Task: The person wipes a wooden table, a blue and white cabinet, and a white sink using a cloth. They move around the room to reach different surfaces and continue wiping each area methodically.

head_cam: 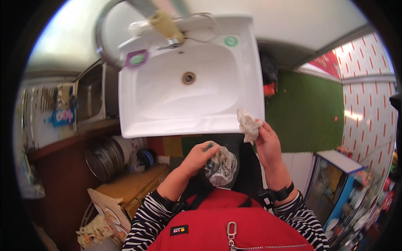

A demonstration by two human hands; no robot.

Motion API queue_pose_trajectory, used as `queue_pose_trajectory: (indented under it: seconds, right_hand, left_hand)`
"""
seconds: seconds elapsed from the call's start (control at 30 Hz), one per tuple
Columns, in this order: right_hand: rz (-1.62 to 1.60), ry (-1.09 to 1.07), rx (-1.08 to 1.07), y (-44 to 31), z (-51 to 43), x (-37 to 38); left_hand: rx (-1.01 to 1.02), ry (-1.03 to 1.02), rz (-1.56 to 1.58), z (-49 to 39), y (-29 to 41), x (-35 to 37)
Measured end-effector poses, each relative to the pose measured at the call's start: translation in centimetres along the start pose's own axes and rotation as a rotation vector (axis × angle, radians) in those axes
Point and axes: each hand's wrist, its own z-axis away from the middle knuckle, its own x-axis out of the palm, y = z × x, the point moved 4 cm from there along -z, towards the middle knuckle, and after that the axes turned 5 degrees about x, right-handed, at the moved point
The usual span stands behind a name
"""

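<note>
Before me stands a white ceramic washbasin (188, 123) with a round drain (188, 78) in its bowl. My right hand (269, 142) pinches a crumpled, greyish-white piece of tissue or cloth (248, 125) over the basin's front right corner. Lower and to the left, my left hand (199, 158) grips a crumpled clear plastic bag (221, 166) at its upper left side. Dark and pale contents show through the plastic, but I cannot tell what they are. The bag hangs below the basin's front edge, near my dark-clothed legs.
A tap (172, 43) rises at the basin's back, beside a purple dish (128, 59) with green soap (137, 59). Several metal pans (100, 158) stand at left above a wooden cabinet (135, 182). At right are green flooring (309, 109) and a shelf unit (340, 161) with dishes.
</note>
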Motion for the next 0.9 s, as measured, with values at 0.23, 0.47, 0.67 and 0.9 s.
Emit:
queue_pose_trajectory:
  seconds: [0.23, 0.47, 0.67, 0.9]
  right_hand:
    - [0.370, -0.202, 0.093, 2.8, 2.3, 9.5]
    - [0.629, -0.380, 0.217, 4.3, 2.7, 17.5]
    - [0.815, -0.614, 0.205, 6.6, 3.3, 22.1]
    - [0.937, -0.684, 0.278, 7.9, 4.1, 23.9]
  left_hand:
    - [0.357, 0.034, -0.153, 5.0, 4.5, -2.8]
    - [0.540, 0.206, 0.141, 9.8, 4.2, -8.1]
    - [0.582, 0.288, 0.496, 14.0, 3.0, -11.4]
    - [0.578, 0.348, 0.457, 16.0, 1.8, -12.6]
